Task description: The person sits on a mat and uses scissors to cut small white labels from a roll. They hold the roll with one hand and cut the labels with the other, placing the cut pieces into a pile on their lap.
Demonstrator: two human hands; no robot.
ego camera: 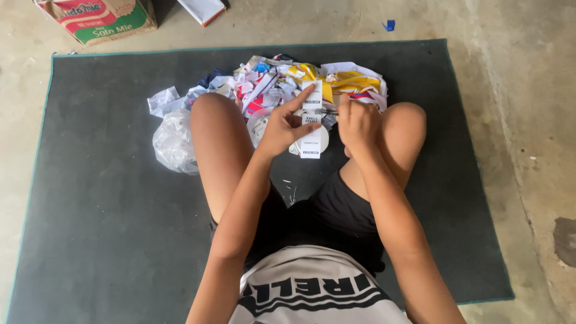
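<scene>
Dark mat (108,180) on concrete floor (540,120), wide bare room to both sides; cardboard box (99,18) well beyond its far edge. Person sits mid-mat, knees up. Large heap of paper scraps (282,81) ahead looks mostly unsorted; clear plastic bag (174,141) beside left knee. Left hand (285,126) pinches white label strip (312,129) between the knees, forefinger extended. Right hand (358,123) fingers curled closed near the strip's edge; contents cannot be told.

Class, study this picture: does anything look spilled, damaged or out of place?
Yes. A loose pile of cut paper scraps lies spread across the dark mat beyond the knees, untidy rather than stacked. A small blue scrap sits alone on the bare concrete floor, off the mat.
</scene>
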